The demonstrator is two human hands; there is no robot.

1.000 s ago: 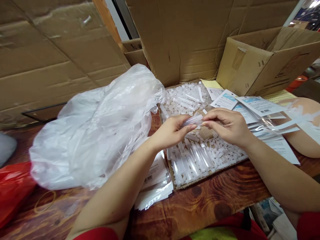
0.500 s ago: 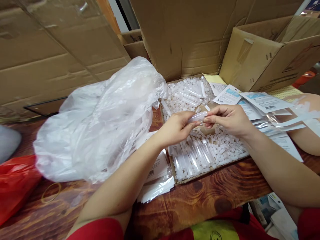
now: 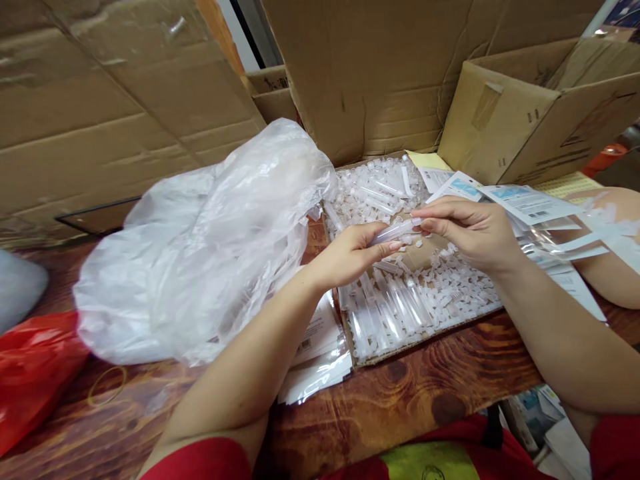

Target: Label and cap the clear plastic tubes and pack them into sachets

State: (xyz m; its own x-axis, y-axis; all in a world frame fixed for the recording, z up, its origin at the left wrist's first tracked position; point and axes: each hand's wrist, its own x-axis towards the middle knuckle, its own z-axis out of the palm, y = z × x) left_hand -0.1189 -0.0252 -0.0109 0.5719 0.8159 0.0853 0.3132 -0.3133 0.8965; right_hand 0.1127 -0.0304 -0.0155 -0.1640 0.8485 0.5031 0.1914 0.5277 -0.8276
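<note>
Above the cardboard tray (image 3: 367,362), my left hand (image 3: 350,253) is closed around a clear plastic tube (image 3: 397,231), thumb and fingers along its sides. My right hand (image 3: 475,230) pinches at the tube's right end with thumb and forefinger; any small piece between those fingertips is hidden. The tube lies nearly level, its right end slightly raised. Under the hands, the tray holds a row of clear tubes (image 3: 395,307) at the front left. Many small whitish plastic pieces (image 3: 463,283) lie at the front right, and more tubes and pieces (image 3: 377,183) are heaped at the back.
A crumpled translucent plastic bag (image 3: 200,253) covers the left side. Flat printed packets (image 3: 320,340) lie by the tray's left edge, with printed cards (image 3: 525,200) to its right. Behind stands an open carton (image 3: 505,113). A red bag (image 3: 37,373) and rubber band (image 3: 107,387) lie left.
My right hand has shifted slightly up and right at the tube's end. The tube now tilts up a little more to the right, still in my left hand.
</note>
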